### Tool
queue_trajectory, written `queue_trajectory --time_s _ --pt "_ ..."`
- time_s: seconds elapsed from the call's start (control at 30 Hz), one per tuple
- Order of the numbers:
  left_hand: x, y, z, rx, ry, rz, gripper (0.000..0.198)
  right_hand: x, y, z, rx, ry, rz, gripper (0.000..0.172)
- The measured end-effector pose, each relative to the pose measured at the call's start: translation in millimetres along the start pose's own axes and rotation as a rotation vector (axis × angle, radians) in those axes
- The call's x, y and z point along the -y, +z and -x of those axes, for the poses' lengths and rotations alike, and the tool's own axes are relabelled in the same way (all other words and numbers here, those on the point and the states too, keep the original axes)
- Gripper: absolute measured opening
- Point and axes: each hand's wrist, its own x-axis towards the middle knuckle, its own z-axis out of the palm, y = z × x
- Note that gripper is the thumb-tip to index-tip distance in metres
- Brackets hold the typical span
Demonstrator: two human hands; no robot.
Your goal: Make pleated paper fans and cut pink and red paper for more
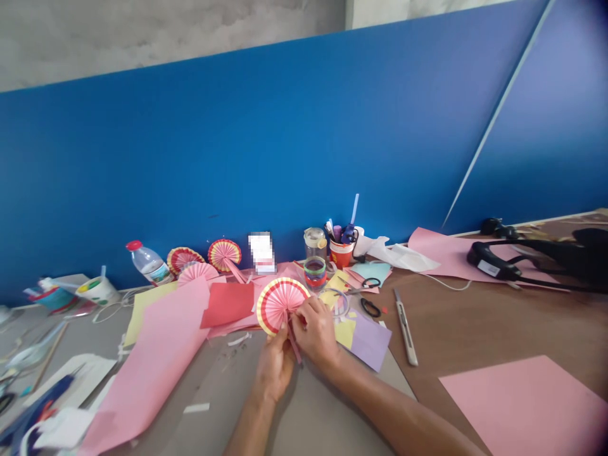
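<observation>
A round pleated paper fan [280,303], pink with a red and yellow rim, is held upright over the table. My left hand [275,361] pinches its lower edge and thin pink handle from below. My right hand [316,330] grips the fan's right side and the handle near the centre. Both hands have their fingers closed on it. Behind them stand rolls of coloured tape [315,273] and scissors [361,286].
Large pink sheets [156,361] [527,405], a red sheet [228,304] and purple paper [368,342] lie around. Finished fans [224,254] lean at the blue wall. A utility knife [405,326], pen cup [341,250], water bottle [149,263] and black headset [522,263] are also on the table.
</observation>
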Motion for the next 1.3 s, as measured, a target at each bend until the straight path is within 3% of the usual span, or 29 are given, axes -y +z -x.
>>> queue_trajectory --time_s 0.13,0.33,0.47,0.57,0.67,0.73,0.8,0.93,1.07,1.2,1.3 --pt "-2.2 1.6 1.9 0.005 -0.037 0.018 0.022 6.1 -0.6 5.0 0.040 0.025 -0.024 0.013" --pt "-8.2 -6.1 -2.2 -0.038 -0.023 -0.005 0.008 16.5 -7.4 7.2 0.092 0.022 -0.137 0.013" --pt "-11.6 -17.2 -6.3 -0.050 0.017 -0.013 0.005 13.5 -17.5 -6.4 0.010 0.067 -0.259 0.015" --pt "-14.1 -20.5 -6.6 -0.018 0.002 0.027 0.008 4.4 -24.2 -20.4 -0.042 0.224 -0.376 0.021" --pt "-15.5 -18.4 -5.2 0.002 -0.005 0.032 0.013 -2.3 -26.1 -27.7 0.148 0.439 -0.711 0.030" --pt "-15.6 -16.2 -4.1 0.013 -0.003 0.017 0.016 -2.1 -23.9 -26.6 0.348 0.513 -0.950 0.029" --pt "-15.0 -14.6 -3.1 0.016 -0.003 0.004 0.017 1.2 -19.8 -22.2 0.441 0.547 -1.060 0.024" --pt "-14.1 -14.0 -0.7 0.069 -0.052 -0.020 0.017 9.7 -12.2 -13.2 0.359 0.580 -1.011 0.013" --pt "-13.2 -13.8 1.0 0.125 -0.110 -0.043 0.023 12.1 -8.4 -8.0 0.310 0.630 -0.914 0.015" --pt "-10.1 -12.7 1.4 0.106 -0.125 -0.096 0.024 9.5 -5.1 -4.1 0.164 0.470 -0.745 0.012" --pt "-6.7 -12.2 1.1 0.061 -0.085 -0.130 0.022 8.9 -2.6 -0.9 0.133 0.417 -0.704 0.013"
